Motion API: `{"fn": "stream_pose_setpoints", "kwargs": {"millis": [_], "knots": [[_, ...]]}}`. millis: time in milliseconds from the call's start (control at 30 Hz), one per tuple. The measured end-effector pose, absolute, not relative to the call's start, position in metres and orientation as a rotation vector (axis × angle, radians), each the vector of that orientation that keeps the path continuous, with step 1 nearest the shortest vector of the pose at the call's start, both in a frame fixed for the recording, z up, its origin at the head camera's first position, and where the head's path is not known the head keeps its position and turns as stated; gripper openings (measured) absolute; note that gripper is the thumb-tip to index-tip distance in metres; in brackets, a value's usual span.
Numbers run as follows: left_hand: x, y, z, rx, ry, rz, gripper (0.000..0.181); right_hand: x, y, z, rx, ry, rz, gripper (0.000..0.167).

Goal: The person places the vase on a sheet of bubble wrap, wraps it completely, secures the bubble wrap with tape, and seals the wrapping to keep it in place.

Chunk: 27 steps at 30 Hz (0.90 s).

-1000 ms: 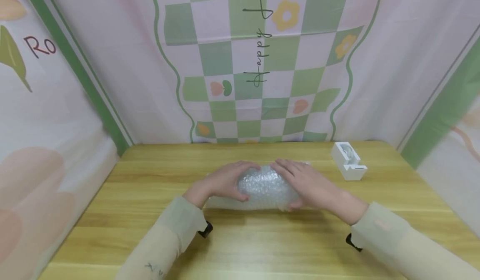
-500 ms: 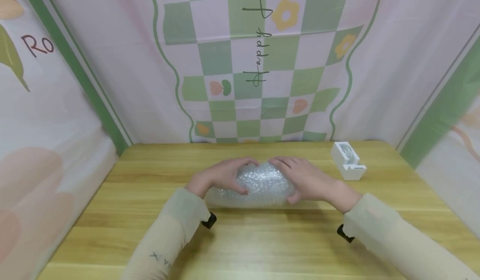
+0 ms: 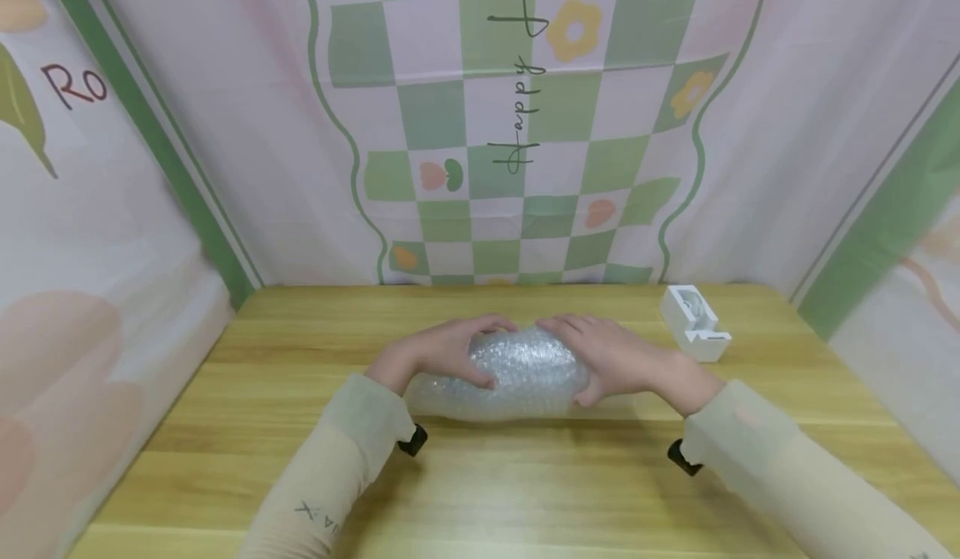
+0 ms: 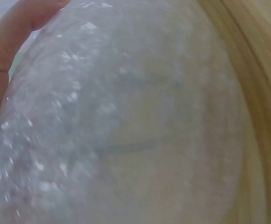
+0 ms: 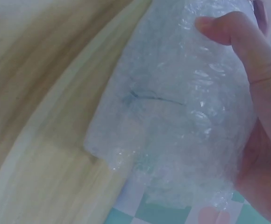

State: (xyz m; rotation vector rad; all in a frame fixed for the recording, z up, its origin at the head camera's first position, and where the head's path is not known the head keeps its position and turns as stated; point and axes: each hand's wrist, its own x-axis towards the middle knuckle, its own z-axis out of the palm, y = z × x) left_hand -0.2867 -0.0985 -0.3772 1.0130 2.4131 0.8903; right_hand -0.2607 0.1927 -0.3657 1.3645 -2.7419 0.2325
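Note:
A rounded bundle of clear bubble wrap (image 3: pixel 528 367) lies lengthwise across the wooden table in the head view. My left hand (image 3: pixel 442 351) grips its left part, thumb on the near side and fingers over the top. On the right part, my right hand (image 3: pixel 613 357) holds it the same way. Through the bubble wrap (image 4: pixel 140 116) in the left wrist view, faint dark lines show; what is inside cannot be made out. The right wrist view shows my thumb (image 5: pixel 219 30) pressing the bubble wrap (image 5: pixel 173 107), whose loose end extends past the hand.
A white tape dispenser (image 3: pixel 696 326) with a roll of tape in it stands at the back right of the wooden table (image 3: pixel 495 492). Printed cloth (image 3: pixel 495 126) hangs behind the table and along both sides.
Both hands have shifted slightly on the bubble-wrap bundle, and the right forearm has come a little inward. A wrap edge visible behind the right hand earlier no longer shows there.

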Motion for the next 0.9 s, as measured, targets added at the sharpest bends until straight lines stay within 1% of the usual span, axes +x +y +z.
{"fn": "stream_pose_setpoints", "kwargs": {"millis": [133,233,400,500,733,900], "knots": [[-0.286,-0.102,-0.383,1.011,2.421,0.939,0.085,-0.265,0.193,-0.363,1.398,-2.757,0.273,0.107],[-0.285,-0.104,-0.386,1.037,2.441,0.957,0.083,-0.267,0.193,-0.362,1.406,-2.788,0.286,0.107],[-0.282,-0.104,-0.384,1.183,2.535,0.869,0.071,-0.27,0.194,-0.362,1.397,-2.837,0.319,0.108],[-0.279,-0.105,-0.381,1.281,2.609,0.768,0.068,-0.273,0.193,-0.362,1.403,-2.851,0.334,0.108],[-0.273,-0.103,-0.376,1.436,2.71,0.591,0.071,-0.277,0.195,-0.367,1.418,-2.851,0.356,0.111],[-0.267,-0.099,-0.372,1.45,2.709,0.562,0.069,-0.279,0.198,-0.368,1.397,-2.856,0.396,0.114]]}}
